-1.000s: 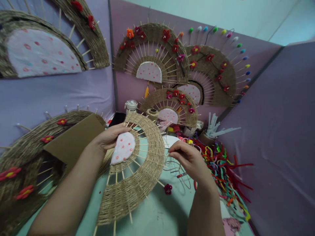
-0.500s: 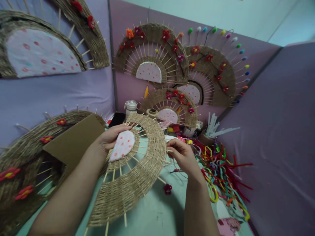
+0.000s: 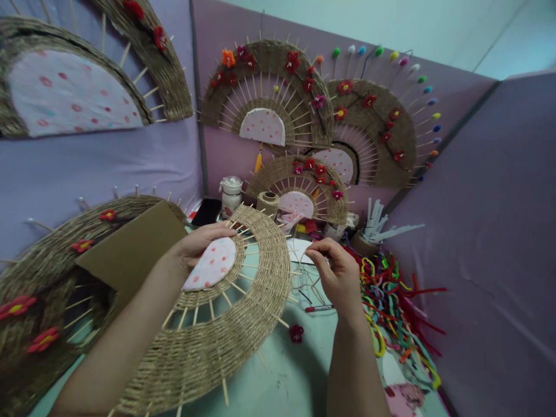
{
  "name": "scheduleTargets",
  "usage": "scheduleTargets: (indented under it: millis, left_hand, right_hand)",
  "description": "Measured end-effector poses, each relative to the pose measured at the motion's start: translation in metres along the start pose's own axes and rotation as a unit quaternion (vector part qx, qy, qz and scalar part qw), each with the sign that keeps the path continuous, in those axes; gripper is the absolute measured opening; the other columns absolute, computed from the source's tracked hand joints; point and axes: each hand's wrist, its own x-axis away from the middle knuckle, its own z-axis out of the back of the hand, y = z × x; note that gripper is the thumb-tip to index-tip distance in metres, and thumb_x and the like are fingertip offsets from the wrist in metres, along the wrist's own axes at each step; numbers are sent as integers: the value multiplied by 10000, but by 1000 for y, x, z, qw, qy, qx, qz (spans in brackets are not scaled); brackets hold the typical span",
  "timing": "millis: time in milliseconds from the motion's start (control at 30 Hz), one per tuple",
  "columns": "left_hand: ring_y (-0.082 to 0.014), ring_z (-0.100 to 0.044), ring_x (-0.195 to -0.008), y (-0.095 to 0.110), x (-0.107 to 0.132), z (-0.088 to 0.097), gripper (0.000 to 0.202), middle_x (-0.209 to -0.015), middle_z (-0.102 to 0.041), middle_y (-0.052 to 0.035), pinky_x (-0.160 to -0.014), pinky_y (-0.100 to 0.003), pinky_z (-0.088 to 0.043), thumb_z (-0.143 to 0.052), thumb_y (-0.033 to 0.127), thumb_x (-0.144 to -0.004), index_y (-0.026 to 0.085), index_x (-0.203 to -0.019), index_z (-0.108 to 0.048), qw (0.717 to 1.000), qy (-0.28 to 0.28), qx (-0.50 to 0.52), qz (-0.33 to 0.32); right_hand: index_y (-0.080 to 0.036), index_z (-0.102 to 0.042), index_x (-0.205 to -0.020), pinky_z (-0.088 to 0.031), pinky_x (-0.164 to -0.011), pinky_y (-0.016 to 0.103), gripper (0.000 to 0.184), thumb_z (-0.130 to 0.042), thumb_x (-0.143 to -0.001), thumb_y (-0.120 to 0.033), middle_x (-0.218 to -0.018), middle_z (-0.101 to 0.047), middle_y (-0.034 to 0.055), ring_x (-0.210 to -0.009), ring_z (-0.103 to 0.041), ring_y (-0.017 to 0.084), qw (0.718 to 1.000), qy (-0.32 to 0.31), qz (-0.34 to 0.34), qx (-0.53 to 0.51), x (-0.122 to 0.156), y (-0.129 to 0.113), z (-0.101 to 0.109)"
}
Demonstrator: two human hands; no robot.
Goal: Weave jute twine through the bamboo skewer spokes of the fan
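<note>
My left hand [image 3: 197, 243] grips a half-round woven straw fan [image 3: 243, 324] by its inner edge, thumb on the pink dotted fabric centre [image 3: 211, 266]. Wooden sticks poke out of the fan's rim. My right hand [image 3: 336, 272] is pinched shut just right of the fan's rim, holding a thin strand of straw cord [image 3: 309, 284] that loops down to the table. A small dark red flower [image 3: 296, 333] lies on the pale green table [image 3: 282, 376] below the fan. A red pen [image 3: 318, 308] lies beside my right wrist.
Finished straw fans with red flowers hang on the purple partition [image 3: 269, 92] and lean at the left [image 3: 47, 278], with a brown cardboard sheet [image 3: 130, 246]. A heap of coloured pipe cleaners [image 3: 391, 301] lies at the right. A white jar [image 3: 231, 194] and a twine spool [image 3: 268, 202] stand behind.
The fan has turned and dropped flatter toward the lower left. My right hand has risen from the fan's rim, drawing the cord up and to the right.
</note>
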Motion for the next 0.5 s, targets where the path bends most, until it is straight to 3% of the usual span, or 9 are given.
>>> scheduleTargets:
  millis: [100,267,500]
  left_hand:
    - [-131,-649,-530,2,2,-5,153,-671,-701,-67,-533,-195,-521,-582,22,-711,143,-755,-666,999,-8,-45,17]
    - [-131,-648,-550,2,4,-7,180,-738,-716,-60,-519,-189,-505,-614,19,-701,159,-793,-680,997,-15,-75,23]
    - [-172,-686,-679,-3,5,-4,278,-890,-730,-92,-628,-247,-545,-651,53,-694,172,-942,-697,995,-48,-83,27]
  right_hand:
    - [-208,-595,-760,-418,-654,284,153,-568,-889,-285,-723,-602,17,-680,-538,152,1000,-15,18,15,1,-5,1]
    - [-208,-612,-750,-418,-636,272,142,-603,-868,-286,-730,-622,19,-665,-537,145,996,-81,21,39,1,-8,3]
    - [-193,-634,-718,-415,-614,257,115,-615,-807,-263,-683,-617,3,-639,-530,137,980,-160,-79,-85,-3,10,5]
